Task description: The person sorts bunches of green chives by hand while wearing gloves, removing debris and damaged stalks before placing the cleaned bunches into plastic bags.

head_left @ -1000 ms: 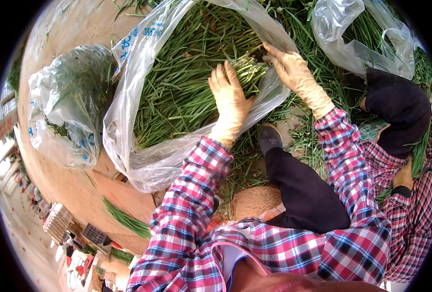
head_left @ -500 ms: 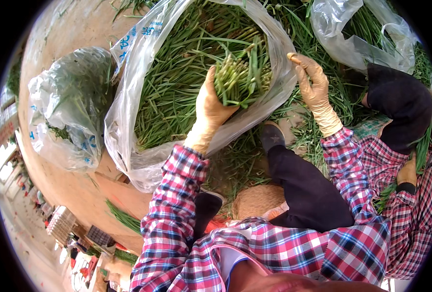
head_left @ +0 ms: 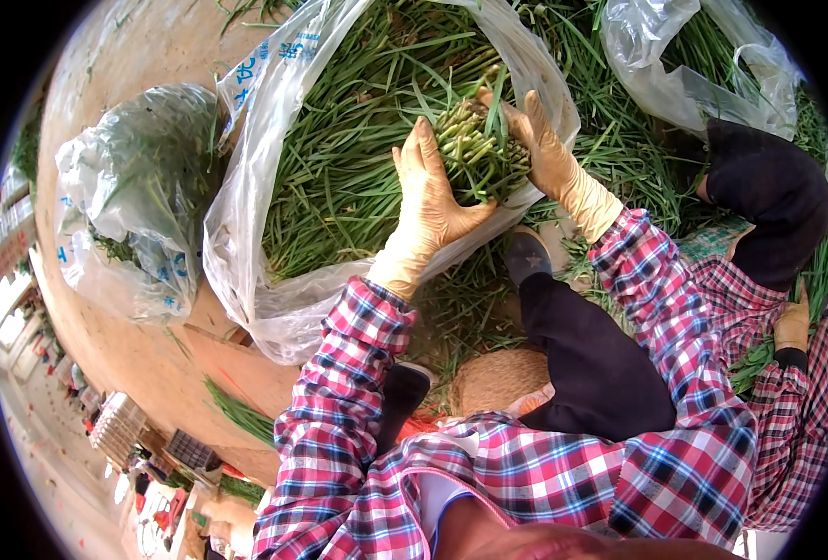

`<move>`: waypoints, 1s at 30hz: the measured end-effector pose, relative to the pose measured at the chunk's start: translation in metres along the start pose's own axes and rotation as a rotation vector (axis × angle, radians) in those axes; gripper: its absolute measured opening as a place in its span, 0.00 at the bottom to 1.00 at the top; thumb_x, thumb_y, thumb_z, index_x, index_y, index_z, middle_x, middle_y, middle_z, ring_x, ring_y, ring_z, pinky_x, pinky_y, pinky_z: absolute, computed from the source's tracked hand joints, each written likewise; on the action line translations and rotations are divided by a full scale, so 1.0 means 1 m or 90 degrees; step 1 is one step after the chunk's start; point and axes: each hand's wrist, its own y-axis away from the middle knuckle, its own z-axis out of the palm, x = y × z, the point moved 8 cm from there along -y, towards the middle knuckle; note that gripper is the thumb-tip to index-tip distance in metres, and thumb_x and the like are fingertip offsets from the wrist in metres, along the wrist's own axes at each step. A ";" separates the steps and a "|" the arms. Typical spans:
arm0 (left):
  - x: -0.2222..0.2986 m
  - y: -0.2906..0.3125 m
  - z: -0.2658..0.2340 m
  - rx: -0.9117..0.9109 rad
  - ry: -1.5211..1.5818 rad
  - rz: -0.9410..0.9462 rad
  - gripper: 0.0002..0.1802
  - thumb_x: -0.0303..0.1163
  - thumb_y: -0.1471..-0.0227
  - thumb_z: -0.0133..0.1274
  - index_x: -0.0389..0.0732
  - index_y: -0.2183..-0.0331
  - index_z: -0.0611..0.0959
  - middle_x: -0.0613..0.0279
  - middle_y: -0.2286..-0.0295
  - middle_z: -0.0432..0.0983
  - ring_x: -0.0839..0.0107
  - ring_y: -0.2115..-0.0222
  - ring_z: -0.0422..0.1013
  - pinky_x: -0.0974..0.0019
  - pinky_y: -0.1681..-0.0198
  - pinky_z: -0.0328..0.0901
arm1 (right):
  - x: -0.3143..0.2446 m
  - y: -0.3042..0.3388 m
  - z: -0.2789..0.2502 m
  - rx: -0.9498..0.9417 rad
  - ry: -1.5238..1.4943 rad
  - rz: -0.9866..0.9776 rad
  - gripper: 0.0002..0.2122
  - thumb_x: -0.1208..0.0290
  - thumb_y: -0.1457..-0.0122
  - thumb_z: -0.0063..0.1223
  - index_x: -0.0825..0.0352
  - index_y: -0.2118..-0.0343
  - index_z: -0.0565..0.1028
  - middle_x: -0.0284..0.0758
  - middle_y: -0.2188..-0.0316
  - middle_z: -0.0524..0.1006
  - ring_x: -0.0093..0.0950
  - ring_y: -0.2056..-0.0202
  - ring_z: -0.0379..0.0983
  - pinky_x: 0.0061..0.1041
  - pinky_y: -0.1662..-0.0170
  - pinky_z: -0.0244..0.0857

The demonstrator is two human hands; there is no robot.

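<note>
A bundle of green leafy stalks (head_left: 470, 140), pale cut ends turned up toward me, is above the open plastic bag. My left hand (head_left: 428, 201), in a cream glove, cups its left and lower side with long fingers and the thumb spread wide around it. Against its right side presses my right hand (head_left: 549, 154), gloved the same way, fingers reaching along the far edge. The clear bag (head_left: 278, 322) holds a deep heap of loose green stalks (head_left: 330, 187). Whether the bundle's underside rests on this heap is hidden.
A second, filled plastic bag (head_left: 139, 201) stands at the left. Another open bag (head_left: 652, 56) is at the far right. Cut greens (head_left: 610, 121) cover the floor beside my shoe (head_left: 528, 257). A co-worker's gloved hand (head_left: 792, 327) holds greens at the right. A woven round seat (head_left: 498, 383) is below.
My right hand has come left, from beyond the bag's rim onto the bundle. My left hand's fingers have straightened and spread along the bundle's side.
</note>
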 end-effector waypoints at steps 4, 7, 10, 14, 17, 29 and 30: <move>0.010 0.000 -0.009 0.012 -0.005 0.001 0.83 0.53 0.85 0.75 0.32 0.37 0.40 0.37 0.43 0.49 0.41 0.42 0.50 0.41 0.37 0.43 | -0.010 0.006 0.012 -0.060 -0.051 0.033 0.48 0.26 0.45 0.22 0.67 0.35 0.52 0.40 0.38 0.61 0.31 0.40 0.60 0.31 0.36 0.51; 0.006 -0.009 -0.029 -0.006 0.126 0.057 0.82 0.49 0.86 0.78 0.39 0.36 0.43 0.43 0.43 0.55 0.45 0.42 0.53 0.48 0.36 0.47 | -0.026 0.017 0.034 -0.170 0.032 -0.014 0.49 0.26 0.45 0.19 0.69 0.34 0.50 0.41 0.38 0.61 0.31 0.39 0.58 0.31 0.35 0.49; -0.015 -0.016 -0.026 -0.043 0.368 -0.039 0.76 0.44 0.80 0.78 0.40 0.36 0.46 0.51 0.49 0.66 0.60 0.50 0.66 0.58 0.43 0.59 | -0.046 0.027 0.068 -0.264 0.129 -0.072 0.49 0.26 0.45 0.17 0.69 0.34 0.50 0.42 0.39 0.62 0.30 0.39 0.59 0.31 0.35 0.48; -0.017 -0.009 -0.040 -0.073 0.291 -0.052 0.67 0.37 0.71 0.74 0.38 0.37 0.48 0.53 0.47 0.67 0.66 0.48 0.68 0.61 0.43 0.63 | -0.050 0.023 0.061 -0.275 0.142 -0.089 0.45 0.31 0.41 0.14 0.70 0.39 0.61 0.42 0.41 0.66 0.31 0.40 0.61 0.30 0.35 0.48; -0.012 -0.009 -0.070 0.012 0.338 -0.028 0.59 0.31 0.67 0.70 0.36 0.38 0.54 0.54 0.50 0.69 0.65 0.51 0.70 0.64 0.47 0.67 | -0.051 0.009 0.007 -0.107 0.041 -0.155 0.39 0.35 0.38 0.19 0.67 0.43 0.68 0.40 0.43 0.69 0.30 0.40 0.62 0.29 0.34 0.47; -0.020 0.006 -0.094 0.042 0.161 0.023 0.56 0.38 0.64 0.66 0.36 0.38 0.53 0.54 0.50 0.69 0.61 0.46 0.63 0.60 0.40 0.55 | -0.069 0.033 0.078 -0.058 0.580 -0.458 0.65 0.37 0.69 0.69 0.63 0.33 0.40 0.40 0.32 0.45 0.37 0.32 0.37 0.37 0.31 0.36; -0.031 0.011 -0.084 0.001 0.208 -0.023 0.54 0.43 0.62 0.65 0.37 0.39 0.55 0.54 0.50 0.68 0.59 0.45 0.61 0.58 0.38 0.52 | -0.065 0.019 0.085 -0.060 0.621 -0.484 0.70 0.36 0.74 0.70 0.62 0.33 0.34 0.40 0.31 0.40 0.37 0.31 0.32 0.37 0.31 0.34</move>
